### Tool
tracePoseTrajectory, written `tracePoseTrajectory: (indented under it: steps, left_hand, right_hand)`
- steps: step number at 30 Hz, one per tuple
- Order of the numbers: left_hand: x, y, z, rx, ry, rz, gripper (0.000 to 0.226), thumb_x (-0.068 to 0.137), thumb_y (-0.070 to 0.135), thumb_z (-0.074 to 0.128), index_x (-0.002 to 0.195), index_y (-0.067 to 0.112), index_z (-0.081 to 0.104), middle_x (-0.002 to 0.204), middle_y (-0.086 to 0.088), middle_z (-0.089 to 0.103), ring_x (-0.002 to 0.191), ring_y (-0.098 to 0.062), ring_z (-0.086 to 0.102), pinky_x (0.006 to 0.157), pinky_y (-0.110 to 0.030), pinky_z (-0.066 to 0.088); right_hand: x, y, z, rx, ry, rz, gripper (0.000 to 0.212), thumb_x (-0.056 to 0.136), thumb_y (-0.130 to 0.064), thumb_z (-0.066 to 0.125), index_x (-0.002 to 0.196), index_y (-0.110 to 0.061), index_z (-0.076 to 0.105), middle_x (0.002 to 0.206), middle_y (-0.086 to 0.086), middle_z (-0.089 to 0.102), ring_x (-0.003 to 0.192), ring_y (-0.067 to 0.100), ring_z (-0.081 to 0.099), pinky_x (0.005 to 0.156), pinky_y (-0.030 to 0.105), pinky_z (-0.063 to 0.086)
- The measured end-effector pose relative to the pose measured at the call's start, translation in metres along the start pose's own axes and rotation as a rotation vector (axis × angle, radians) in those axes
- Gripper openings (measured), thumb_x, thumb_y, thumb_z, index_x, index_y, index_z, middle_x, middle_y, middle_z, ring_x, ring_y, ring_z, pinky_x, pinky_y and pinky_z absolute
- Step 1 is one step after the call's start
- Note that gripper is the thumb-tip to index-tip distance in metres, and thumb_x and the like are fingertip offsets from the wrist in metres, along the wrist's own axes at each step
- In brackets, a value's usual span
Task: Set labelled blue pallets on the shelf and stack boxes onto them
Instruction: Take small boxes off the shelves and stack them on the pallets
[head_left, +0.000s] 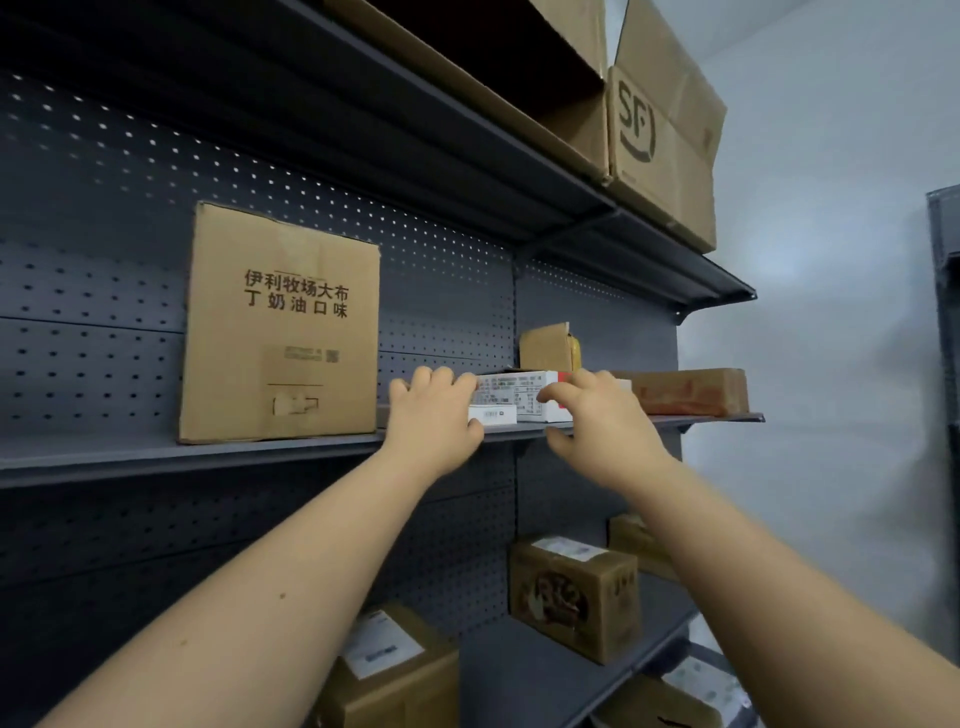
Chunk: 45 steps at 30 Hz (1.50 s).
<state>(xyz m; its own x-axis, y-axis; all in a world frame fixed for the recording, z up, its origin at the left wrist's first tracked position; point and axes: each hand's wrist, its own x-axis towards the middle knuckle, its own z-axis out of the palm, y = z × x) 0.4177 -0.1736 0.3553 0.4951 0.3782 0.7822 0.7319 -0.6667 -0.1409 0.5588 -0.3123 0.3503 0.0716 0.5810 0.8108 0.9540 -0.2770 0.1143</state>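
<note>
Both my hands reach up to the middle shelf (208, 452). My left hand (434, 415) curls over the left end of a stack of small white boxes (511, 397), fingers on top and thumb below. My right hand (597, 415) grips the right end of the same stack, near a red-marked box. A lower white box with a barcode (492, 414) shows between my hands. A tall brown carton with printed Chinese text (280, 325) stands just left of the stack. No blue pallet is visible.
A flat brown box (691, 391) and a small upright carton (545, 347) sit right of the stack. Large cartons, one marked SF (660, 150), fill the top shelf. Brown parcels (574, 597) (395, 670) lie on the lower shelf. A pale wall is at right.
</note>
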Motion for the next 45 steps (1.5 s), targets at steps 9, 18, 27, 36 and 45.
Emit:
tracePoseTrajectory:
  steps: [9,18,27,36,45]
  left_hand:
    - [0.066,0.019,0.04,0.186,-0.092,-0.276,0.049,0.091,0.044,0.047,0.135,0.025,0.042,0.132,-0.005,0.049,0.123,-0.029,0.039,0.099,-0.05,0.033]
    - [0.072,0.022,0.061,0.261,-0.238,-0.36,0.056,0.095,0.05,0.034,0.146,0.027,0.034,0.147,-0.003,0.042,0.136,-0.028,0.028,0.105,-0.052,0.026]
    - [0.07,0.03,0.054,0.258,-0.336,-0.459,0.045,0.092,0.051,0.036,0.129,0.035,0.055,0.123,-0.001,0.062,0.113,-0.025,0.051,0.093,-0.044,0.032]
    - [0.035,0.041,0.022,0.257,-0.168,-0.242,0.04,0.086,0.06,0.058,0.118,0.037,0.05,0.123,0.006,0.055,0.116,-0.021,0.045,0.097,-0.044,0.032]
    - [0.029,0.059,0.012,0.577,-0.041,-0.101,0.044,0.094,0.024,0.056,0.135,0.023,0.041,0.128,-0.002,0.047,0.115,-0.027,0.043,0.097,-0.044,0.03]
  right_hand:
    - [0.073,0.065,0.081,0.237,-0.058,-0.172,0.038,0.09,-0.025,0.057,0.128,-0.025,0.054,0.129,0.0,0.052,0.12,0.024,0.042,0.097,0.041,0.04]
    - [0.118,0.062,0.147,0.449,-0.237,-0.248,0.059,0.091,-0.053,0.047,0.143,-0.025,0.041,0.145,0.002,0.042,0.133,0.024,0.034,0.107,0.043,0.033]
    - [0.114,0.057,0.168,0.508,-0.334,-0.259,0.058,0.096,-0.056,0.03,0.147,-0.028,0.031,0.154,0.0,0.032,0.142,0.022,0.023,0.116,0.049,0.015]
    - [0.083,0.081,0.134,0.459,-0.018,-0.406,0.04,0.088,-0.032,0.061,0.123,-0.026,0.043,0.121,-0.001,0.049,0.111,0.023,0.044,0.096,0.038,0.037]
    - [0.073,0.091,0.101,0.403,0.223,-0.352,0.039,0.084,-0.012,0.06,0.118,-0.027,0.05,0.114,-0.003,0.051,0.108,0.023,0.046,0.097,0.038,0.033]
